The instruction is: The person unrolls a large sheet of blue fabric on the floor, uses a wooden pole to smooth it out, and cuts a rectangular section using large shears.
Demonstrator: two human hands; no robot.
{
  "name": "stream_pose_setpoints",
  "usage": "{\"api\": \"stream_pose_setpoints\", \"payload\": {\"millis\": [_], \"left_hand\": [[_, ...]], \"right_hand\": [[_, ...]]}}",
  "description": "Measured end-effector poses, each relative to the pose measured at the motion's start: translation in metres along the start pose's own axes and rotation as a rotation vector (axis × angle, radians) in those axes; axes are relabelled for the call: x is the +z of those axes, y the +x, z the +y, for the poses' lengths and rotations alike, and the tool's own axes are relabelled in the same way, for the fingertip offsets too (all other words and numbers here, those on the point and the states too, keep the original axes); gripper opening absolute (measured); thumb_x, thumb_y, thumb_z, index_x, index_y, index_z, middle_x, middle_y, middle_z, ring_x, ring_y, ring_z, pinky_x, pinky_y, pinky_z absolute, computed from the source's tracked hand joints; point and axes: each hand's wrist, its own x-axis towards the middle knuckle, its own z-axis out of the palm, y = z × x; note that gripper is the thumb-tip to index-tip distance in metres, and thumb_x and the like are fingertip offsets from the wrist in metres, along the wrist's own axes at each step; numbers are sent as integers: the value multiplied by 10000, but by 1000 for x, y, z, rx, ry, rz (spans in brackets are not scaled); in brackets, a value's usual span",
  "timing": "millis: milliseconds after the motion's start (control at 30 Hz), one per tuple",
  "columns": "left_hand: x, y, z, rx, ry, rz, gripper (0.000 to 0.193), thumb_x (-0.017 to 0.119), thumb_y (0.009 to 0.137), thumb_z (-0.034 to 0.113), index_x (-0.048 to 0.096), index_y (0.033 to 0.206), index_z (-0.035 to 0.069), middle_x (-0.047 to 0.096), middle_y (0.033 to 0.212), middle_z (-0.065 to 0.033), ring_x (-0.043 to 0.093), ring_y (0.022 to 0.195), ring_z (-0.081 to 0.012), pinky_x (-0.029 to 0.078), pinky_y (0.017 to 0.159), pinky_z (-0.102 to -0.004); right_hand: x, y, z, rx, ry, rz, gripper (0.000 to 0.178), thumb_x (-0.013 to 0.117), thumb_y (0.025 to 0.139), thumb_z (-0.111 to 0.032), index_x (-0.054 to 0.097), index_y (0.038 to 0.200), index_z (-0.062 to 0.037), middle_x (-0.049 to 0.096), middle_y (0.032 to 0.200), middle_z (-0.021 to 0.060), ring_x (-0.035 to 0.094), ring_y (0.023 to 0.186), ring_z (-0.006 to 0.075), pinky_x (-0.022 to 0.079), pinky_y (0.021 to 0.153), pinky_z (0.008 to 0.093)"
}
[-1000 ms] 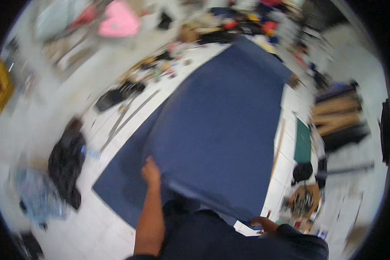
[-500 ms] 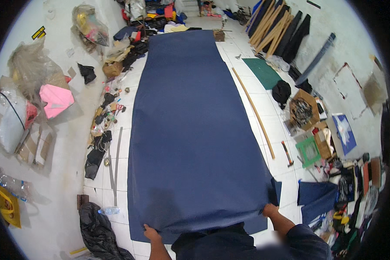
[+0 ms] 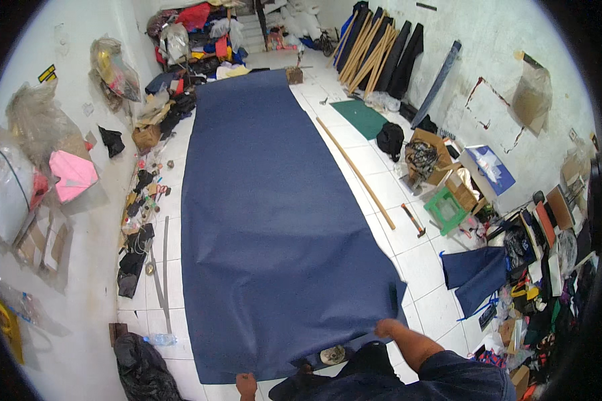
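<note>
the long navy sheet [image 3: 274,220] lies flat down the frame's centre on the tiled floor [image 3: 415,260]. right hand [image 3: 385,328] pinches its lower-right corner; left hand [image 3: 246,383] grips the bottom edge. likely limp, bulky, best held by corners.

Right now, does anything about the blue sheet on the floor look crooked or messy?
The blue sheet lies mostly flat along the tiled floor, but its near edge is uneven: the right hand lifts the right corner, the left hand is at the lower edge, and a small round thing sits on the fabric.
</note>
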Motion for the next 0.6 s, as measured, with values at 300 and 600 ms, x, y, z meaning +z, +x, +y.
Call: {"api": "stream_pose_setpoints", "payload": {"millis": [300, 600], "left_hand": [[16, -227, -72, 286, -28, -181, 222, 584, 915, 194, 648, 1077, 56, 638, 761, -79, 586, 612, -161, 519, 564, -308], [33, -442, -7, 318, 612, -595, 208, 596, 891, 229, 675, 949, 46, 685, 954, -165, 637, 966, -357, 492, 843, -422]], "right_hand": [[43, -143, -164, -685, 31, -390, 603, 500, 936, -564, 600, 1289, -85, 617, 1258, 207, 567, 1179, 386, 437, 995, 486], [206, -269, -123, -628, 467, -55, 410, 483, 971, -430, 636, 995, -51, 680, 941, 227, 656, 913, 425, 510, 795, 541]]}}
